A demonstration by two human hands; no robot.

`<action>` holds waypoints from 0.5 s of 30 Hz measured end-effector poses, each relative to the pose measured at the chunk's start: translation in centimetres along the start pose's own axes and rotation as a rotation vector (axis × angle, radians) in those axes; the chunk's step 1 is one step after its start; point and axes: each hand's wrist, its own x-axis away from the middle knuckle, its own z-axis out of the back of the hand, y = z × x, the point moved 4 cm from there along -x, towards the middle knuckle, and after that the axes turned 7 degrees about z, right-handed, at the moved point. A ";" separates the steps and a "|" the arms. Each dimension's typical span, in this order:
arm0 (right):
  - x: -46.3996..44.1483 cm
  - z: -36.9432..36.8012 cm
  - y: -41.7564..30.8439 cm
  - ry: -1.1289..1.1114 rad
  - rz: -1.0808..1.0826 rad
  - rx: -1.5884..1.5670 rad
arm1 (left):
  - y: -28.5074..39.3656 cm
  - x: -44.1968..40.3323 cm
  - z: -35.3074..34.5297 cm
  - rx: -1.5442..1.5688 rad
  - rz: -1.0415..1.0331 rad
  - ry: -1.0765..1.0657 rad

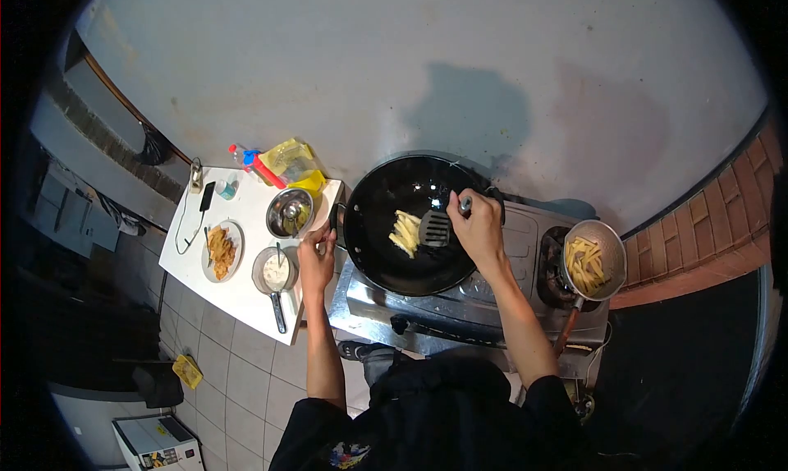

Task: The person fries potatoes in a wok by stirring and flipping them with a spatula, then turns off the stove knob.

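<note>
Plain grey wall (328,68) fills the top of the frame, above a metal gas stove (521,241) at centre and a white table (234,294) to the left. On the stove sits a black wok (377,266), with a small clump of pale potato strips (405,233) near its middle; a saucepan (617,257) at right holds more yellow strips (584,267).

The slotted spatula (434,229) looks light and fairly stiff — best held by its handle, away from the hot metal. The potato strips are probably light, soft and slick with oil, so they could break if pressed; support from below would suit them. The wok is likely heavier, with its side handle the natural hold.

The right hand (478,225) has its fingers wrapped round the spatula handle, blade just left of them, and the strips lie just beyond the blade. The left hand (316,257) is at the wok's left handle (337,222), fingers bent — whether they close on it, I cannot tell.
</note>
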 end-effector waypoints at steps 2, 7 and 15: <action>-0.1 0.2 0.0 0.037 -0.002 -0.021 | -0.4 0.0 -0.1 -0.015 -0.016 0.004; 0.1 0.0 0.4 0.031 0.043 0.087 | 0.5 0.0 0.1 0.021 0.056 -0.029; -0.2 0.8 0.1 0.038 0.041 -0.032 | 0.3 0.1 0.2 0.022 0.044 -0.029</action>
